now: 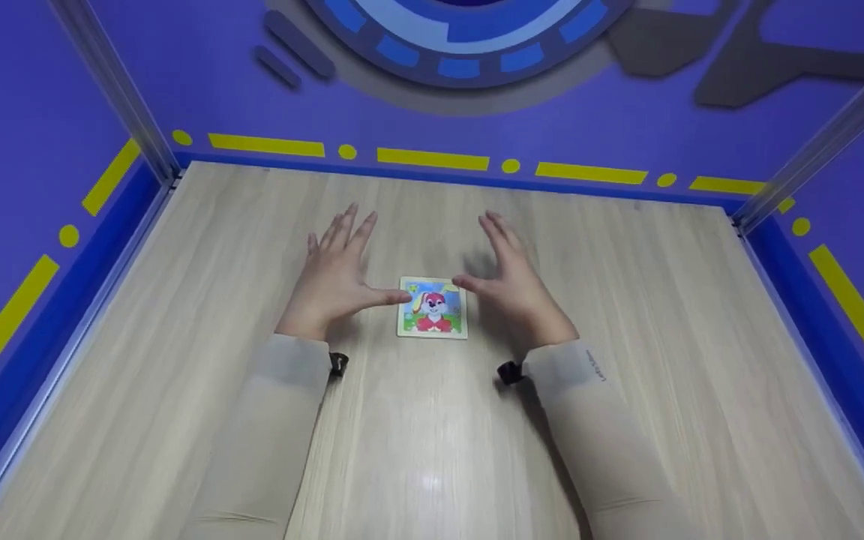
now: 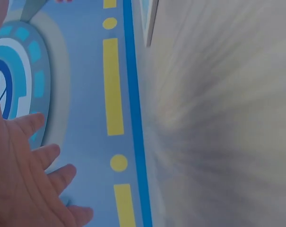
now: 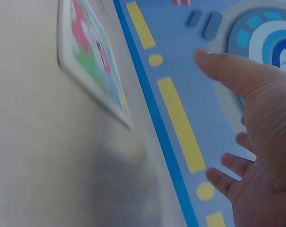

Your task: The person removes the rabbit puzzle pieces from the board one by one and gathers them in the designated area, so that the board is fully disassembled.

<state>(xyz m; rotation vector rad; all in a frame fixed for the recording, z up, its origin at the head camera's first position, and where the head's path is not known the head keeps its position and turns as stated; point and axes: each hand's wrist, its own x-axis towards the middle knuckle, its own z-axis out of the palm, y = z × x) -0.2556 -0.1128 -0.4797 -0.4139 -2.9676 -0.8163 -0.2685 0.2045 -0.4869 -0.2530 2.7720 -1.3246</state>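
A small square picture board with a cartoon animal in red lies flat on the wooden table. To its left is the left hand, fingers spread, its thumb tip over the board's left edge. The right hand stands on the other side, fingers extended, thumb near the upper right corner. Neither hand grips anything; contact with the board cannot be told. In the right wrist view the board lies apart from the right hand. The left wrist view shows the left hand and only the board's corner.
Blue-purple panels with yellow dashes and dots rise behind the table and along both sides. Metal posts stand at the back corners. Each wrist wears a small black device, such as the one on the right wrist.
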